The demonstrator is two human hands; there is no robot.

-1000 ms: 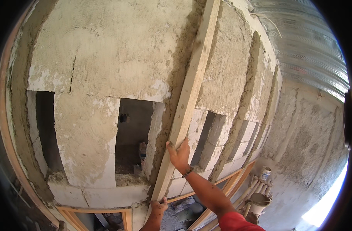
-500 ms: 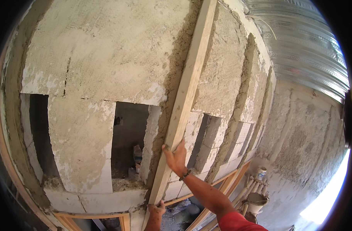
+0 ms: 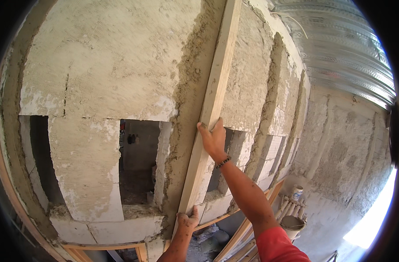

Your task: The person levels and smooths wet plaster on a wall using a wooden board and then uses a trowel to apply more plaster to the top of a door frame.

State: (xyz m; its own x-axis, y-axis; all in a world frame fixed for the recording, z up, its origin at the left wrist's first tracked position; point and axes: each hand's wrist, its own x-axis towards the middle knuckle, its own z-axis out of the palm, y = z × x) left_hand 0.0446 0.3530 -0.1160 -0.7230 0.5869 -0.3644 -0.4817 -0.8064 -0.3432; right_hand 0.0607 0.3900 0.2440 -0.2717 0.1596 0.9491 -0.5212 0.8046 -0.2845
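Observation:
A long straight wooden board (image 3: 219,74) stands nearly upright, slightly tilted, against the rough plastered block wall (image 3: 94,56), along a vertical band of darker mortar (image 3: 177,166). My right hand (image 3: 212,137) is closed round the board at about mid-height of the view, thumb on its left edge and fingers on the right. Lower down, my left hand (image 3: 186,218) grips the same board near the bottom of the view. Narrow openings (image 3: 138,161) pierce the wall on both sides of the board; the part of the wall directly behind the board is hidden.
Wooden frames (image 3: 140,251) line openings at the lower edge. At right are a corrugated metal ceiling (image 3: 343,48), a rough grey side wall (image 3: 339,153) and a scaffold of poles (image 3: 284,205) with a small container (image 3: 297,191) and a mortar bucket (image 3: 292,223).
Both my hands have moved upward along the wall, still gripping the board. The board appears slightly further left in the view, and more smooth mortar shows beside its left edge.

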